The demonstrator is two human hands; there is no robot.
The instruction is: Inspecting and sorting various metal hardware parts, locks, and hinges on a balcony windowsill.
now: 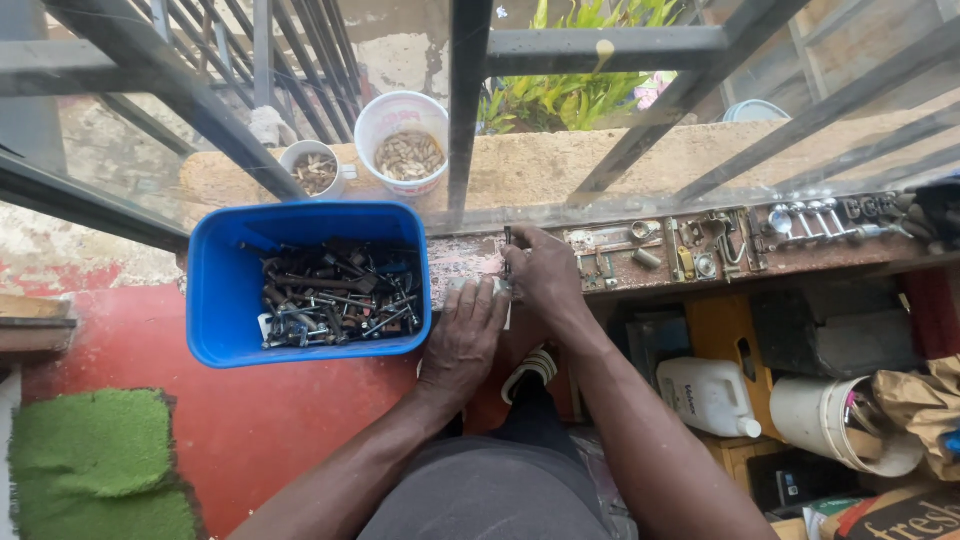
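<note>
Bare arms, dark clothes

Both forearms are sleeveless; the person wears grey shorts and a dark shoe [531,368] with white stripes.

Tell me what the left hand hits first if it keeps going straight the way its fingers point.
Probably the worn ledge directly ahead; the left hand points up-frame, fingertips already at its edge, beside the blue tub. Depth is uncertain.

A white plastic jug [708,396] with a label stands below the bench, a printed cardboard box [900,515] bottom right.

both hands [467,335] [543,272] forward, fingers curled
</note>
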